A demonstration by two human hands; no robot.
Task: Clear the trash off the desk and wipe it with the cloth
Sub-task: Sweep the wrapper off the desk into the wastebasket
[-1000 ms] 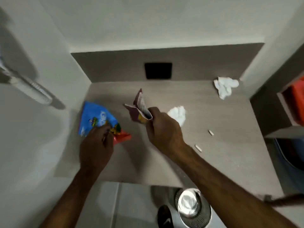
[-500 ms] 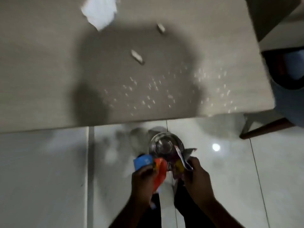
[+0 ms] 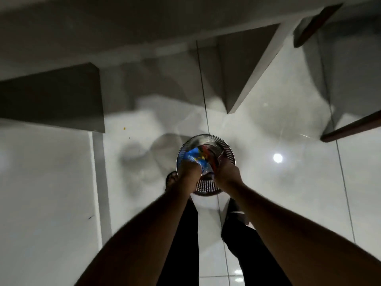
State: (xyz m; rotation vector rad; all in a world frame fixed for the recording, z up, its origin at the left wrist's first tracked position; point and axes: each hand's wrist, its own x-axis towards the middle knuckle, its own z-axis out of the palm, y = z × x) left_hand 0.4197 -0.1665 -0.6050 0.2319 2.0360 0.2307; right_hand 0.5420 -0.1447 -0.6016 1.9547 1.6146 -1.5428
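I look straight down at a round perforated metal bin on the floor. My left hand grips a blue snack wrapper inside the bin's mouth. My right hand holds a dark red wrapper at the bin's right side. Both hands sit close together over the rim. The desk top, the tissues and the cloth are out of view.
The underside and panels of the desk fill the top of the view. Glossy white floor tiles surround the bin. A dark chair leg crosses at the right. My legs in dark trousers stand just behind the bin.
My view dropped from the desk top to the floor. Both hands carried the wrappers off the desk and down into the mouth of the bin.
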